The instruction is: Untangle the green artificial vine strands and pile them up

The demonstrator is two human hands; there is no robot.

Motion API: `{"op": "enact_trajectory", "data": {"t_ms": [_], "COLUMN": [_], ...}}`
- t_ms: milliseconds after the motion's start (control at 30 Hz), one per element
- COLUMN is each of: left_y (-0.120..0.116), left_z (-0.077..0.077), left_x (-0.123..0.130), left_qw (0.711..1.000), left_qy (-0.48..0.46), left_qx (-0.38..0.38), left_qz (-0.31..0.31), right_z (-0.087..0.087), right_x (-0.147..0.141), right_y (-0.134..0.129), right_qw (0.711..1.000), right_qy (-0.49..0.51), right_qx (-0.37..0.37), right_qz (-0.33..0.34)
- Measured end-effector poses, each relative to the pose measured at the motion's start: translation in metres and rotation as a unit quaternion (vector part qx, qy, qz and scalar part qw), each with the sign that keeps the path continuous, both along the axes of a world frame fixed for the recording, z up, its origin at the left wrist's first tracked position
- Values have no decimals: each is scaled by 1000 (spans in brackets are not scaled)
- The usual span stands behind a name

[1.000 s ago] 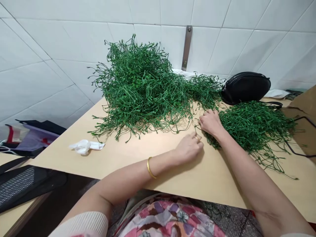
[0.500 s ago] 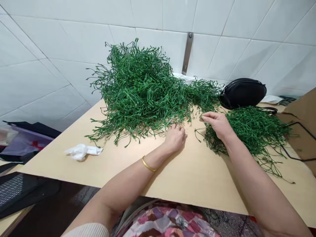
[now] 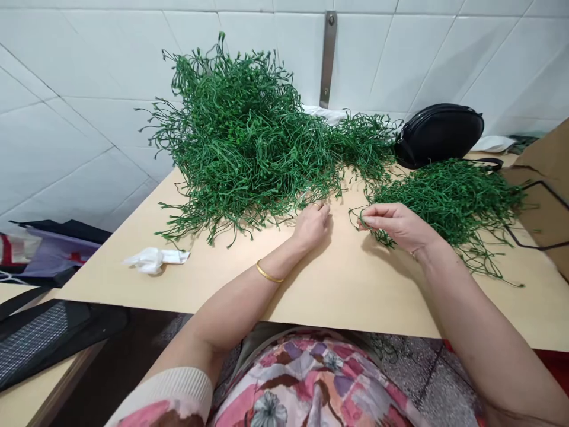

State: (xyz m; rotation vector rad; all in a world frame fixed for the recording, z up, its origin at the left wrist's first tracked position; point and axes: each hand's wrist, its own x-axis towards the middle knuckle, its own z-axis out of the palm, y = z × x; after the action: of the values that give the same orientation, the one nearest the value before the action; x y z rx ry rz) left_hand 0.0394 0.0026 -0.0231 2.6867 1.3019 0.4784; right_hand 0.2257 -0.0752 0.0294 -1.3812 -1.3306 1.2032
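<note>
Over by the smaller pile on the right, right hand pinches a green strand; left hand is beside the bigger pile, can't tell its grip.

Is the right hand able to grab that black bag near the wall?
Probably yes, by reaching over: the smaller green pile lies between the right hand and the black bag. Its fingertips seem to pinch a green strand, though.
</note>
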Motion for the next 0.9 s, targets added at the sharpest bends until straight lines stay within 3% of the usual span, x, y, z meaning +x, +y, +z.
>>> {"op": "enact_trajectory", "data": {"t_ms": [100,200,267,400,533,633,767,900], "left_y": [0,-1,-1,-2,-2,-2,-4,-3], "left_z": [1,2,2,2,3,2,-2,2], "left_x": [0,0,2,3,0,-1,2,-2], "left_qw": [1000,1000,999,998,999,993,979,963], "left_qy": [-18,-3,15,54,-2,-77,-104,-148], "left_qx": [-3,0,9,13,32,92,169,207], "left_qz": [15,29,32,35,31,16,-45,-88], "right_z": [7,11,13,18,13,0,-16,-25], "right_x": [4,6,6,3,-4,-13,-30,-41], "right_y": [-25,-59,-77,-81,-45,-13,19,36], "right_qw": [985,914,892,920,971,995,993,971], "right_qy": [-86,-178,-220,-252,-185,-88,86,208], "right_qx": [-58,-155,-186,-132,-47,-38,-44,12], "right_qz": [140,331,349,269,146,20,-70,-119]}}
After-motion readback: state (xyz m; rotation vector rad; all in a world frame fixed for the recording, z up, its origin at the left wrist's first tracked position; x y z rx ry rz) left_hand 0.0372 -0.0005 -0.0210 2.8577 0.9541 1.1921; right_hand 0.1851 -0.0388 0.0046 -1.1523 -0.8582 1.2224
